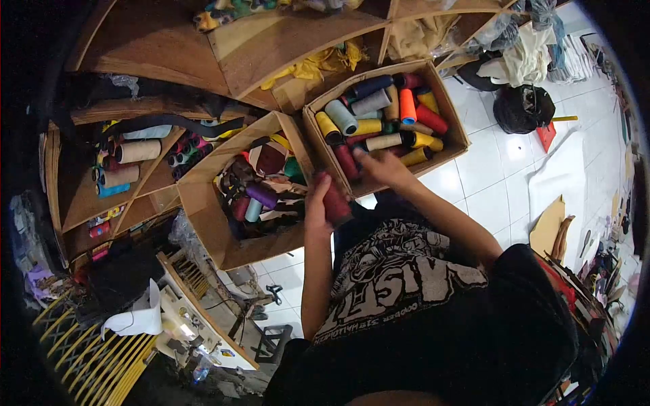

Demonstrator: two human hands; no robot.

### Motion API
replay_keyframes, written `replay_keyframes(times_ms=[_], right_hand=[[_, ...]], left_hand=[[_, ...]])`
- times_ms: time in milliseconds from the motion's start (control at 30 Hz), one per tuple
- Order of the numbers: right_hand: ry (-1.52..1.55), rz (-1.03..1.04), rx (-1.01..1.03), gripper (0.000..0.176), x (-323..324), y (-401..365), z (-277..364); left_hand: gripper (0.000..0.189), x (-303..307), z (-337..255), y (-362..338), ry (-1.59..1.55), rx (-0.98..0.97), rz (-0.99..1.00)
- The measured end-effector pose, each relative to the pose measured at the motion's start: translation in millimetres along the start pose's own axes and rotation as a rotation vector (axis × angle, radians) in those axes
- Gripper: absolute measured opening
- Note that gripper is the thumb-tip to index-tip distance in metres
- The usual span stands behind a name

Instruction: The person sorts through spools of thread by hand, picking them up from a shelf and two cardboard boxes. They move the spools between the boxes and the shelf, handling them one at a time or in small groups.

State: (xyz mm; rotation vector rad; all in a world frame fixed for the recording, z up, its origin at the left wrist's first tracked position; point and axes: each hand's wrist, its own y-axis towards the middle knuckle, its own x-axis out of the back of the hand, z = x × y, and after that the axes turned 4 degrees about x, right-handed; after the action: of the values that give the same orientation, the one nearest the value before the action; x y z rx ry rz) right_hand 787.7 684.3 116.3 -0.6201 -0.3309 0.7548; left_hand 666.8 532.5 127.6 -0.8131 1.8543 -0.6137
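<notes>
Over the box [452,111], our left hand [317,206] grip wraps a maroon spool [336,201]; right hand [382,166] grip unclear, pick cones [379,125] singly

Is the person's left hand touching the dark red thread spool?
Touching. The head view shows the left hand wrapped around the dark red thread spool, held near the cardboard box of thread cones.

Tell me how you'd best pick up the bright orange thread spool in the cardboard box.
Probably from above, with the grip across the middle of the orange spool. It lies on its side atop other spools, and the walls of the cardboard box block a sideways approach.
</notes>
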Motion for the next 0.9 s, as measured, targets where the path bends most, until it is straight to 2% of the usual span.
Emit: replay_keyframes(times_ms=[33, 67, 100, 133, 167, 200, 233, 333, 367, 433, 500, 567, 633, 700, 733, 800, 833, 867, 900], right_hand=[[-0.086, -0.168, 0.098, 0.047, 3.5, 13.5, 0.4], [-0.199, -0.158, 0.139, 0.050, 9.2, 27.4, 1.6], [-0.310, -0.142, 0.175, 0.054, 13.4, 38.5, 6.6], [-0.422, -0.122, 0.212, 0.058, 16.9, 51.9, 11.7], [-0.477, -0.187, 0.265, 0.055, 11.9, 83.7, -3.9], [-0.531, -0.252, 0.317, 0.054, -2.0, 125.1, -38.8], [-0.585, -0.319, 0.368, 0.052, -12.7, 145.9, -59.0], [-0.695, -0.341, 0.225, 0.047, -18.9, 143.8, -23.0], [-0.470, -0.285, 0.154, 0.045, -17.2, 134.3, -16.1], [-0.023, -0.183, 0.021, 0.043, -6.0, 112.9, -2.7], [0.106, -0.047, -0.075, 0.046, 11.2, 69.4, 16.1], [0.195, 0.237, 0.105, 0.059, 12.8, 25.7, 18.7], [0.006, 0.252, 0.150, 0.062, 11.8, -22.1, 52.4], [0.064, 0.194, 0.129, 0.067, 13.6, -25.4, 57.5], [-0.103, 0.081, 0.151, 0.064, 19.2, -12.7, 51.2], [-0.439, -0.154, 0.205, 0.061, 41.6, 32.1, 38.9], [-0.612, -0.280, 0.436, 0.059, 52.4, 61.8, 23.9], [-0.778, -0.405, 0.662, 0.059, 60.4, 87.5, 7.5], [-0.938, -0.410, 0.714, 0.058, 65.9, 104.5, -1.0]], left_hand=[[0.033, 6.5, -3.1, -1.3, -0.051, -0.045, -0.038], [0.033, 12.4, -9.7, -1.9, -0.102, -0.092, -0.077], [0.025, 13.5, -22.7, -7.7, -0.178, -0.224, -0.162], [0.026, 27.6, -34.9, -15.4, -0.145, -0.312, -0.170], [0.031, 50.2, -46.5, -19.4, -0.263, -0.392, -0.453], [0.032, 90.8, -54.0, -22.9, -0.209, -0.439, -0.485], [0.033, 90.7, -63.8, -38.6, -0.094, -0.471, -0.703], [0.035, 104.5, -67.3, -39.6, -0.010, -0.591, -0.743], [0.037, 102.4, -60.5, -34.0, 0.069, -0.628, -0.638], [0.038, 79.9, -48.2, -17.4, 0.093, -0.528, -0.486], [0.038, 49.6, -35.8, -3.7, 0.090, -0.368, -0.318], [0.039, 15.7, -26.0, 5.2, 0.040, -0.184, -0.185], [0.040, -6.0, -18.0, 7.5, -0.021, -0.020, -0.105], [0.040, -8.1, -17.0, 3.8, 0.087, -0.044, -0.105], [0.040, -6.3, -15.3, -0.7, 0.142, -0.056, -0.109], [0.038, 28.1, -28.5, -11.2, -0.028, -0.149, -0.185], [0.039, 45.5, -41.9, -19.8, 0.014, -0.279, -0.249], [0.045, 87.0, -49.4, -21.3, -0.202, -0.353, -0.272], [0.052, 120.8, -56.3, -33.0, -0.058, -0.465, -0.648]])
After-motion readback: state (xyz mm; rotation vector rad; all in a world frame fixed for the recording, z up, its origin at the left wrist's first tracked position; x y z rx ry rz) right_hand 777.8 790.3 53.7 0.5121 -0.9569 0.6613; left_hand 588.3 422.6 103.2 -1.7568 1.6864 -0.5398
